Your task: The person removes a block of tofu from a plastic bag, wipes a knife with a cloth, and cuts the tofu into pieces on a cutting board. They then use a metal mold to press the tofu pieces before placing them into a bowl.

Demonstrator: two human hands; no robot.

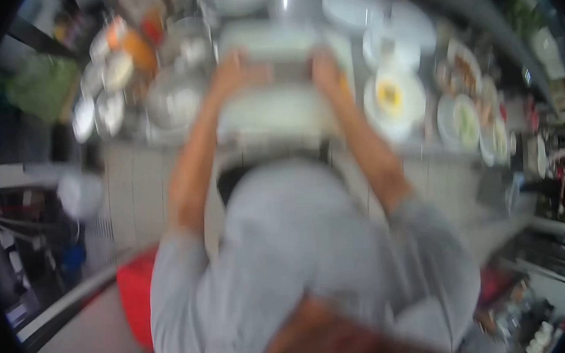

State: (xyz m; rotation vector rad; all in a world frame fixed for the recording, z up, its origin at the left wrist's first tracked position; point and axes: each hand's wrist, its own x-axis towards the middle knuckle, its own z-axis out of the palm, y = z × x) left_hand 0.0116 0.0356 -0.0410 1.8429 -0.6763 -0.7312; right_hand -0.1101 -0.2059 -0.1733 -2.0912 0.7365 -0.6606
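Motion blur smears the whole view. A pale cutting board [270, 113] lies on the counter in front of me. Above it, a flat grey rectangular thing [292, 73], blade-like in shape, spans the gap between my two hands. My left hand [237, 75] is at its left end, with fingers stretched toward it. At the other end, my right hand [325, 70] looks closed around its edge. I cannot make out the separate fingers. A small orange-yellow patch shows beside my right hand.
Right of the board stand a white plate [407, 108] with something yellow on it, more white plates [351, 6] and a bowl [449, 118] with pale green food. Bowls [175, 102] and an orange container [137, 51] crowd the left. A red thing [138, 290] is low left.
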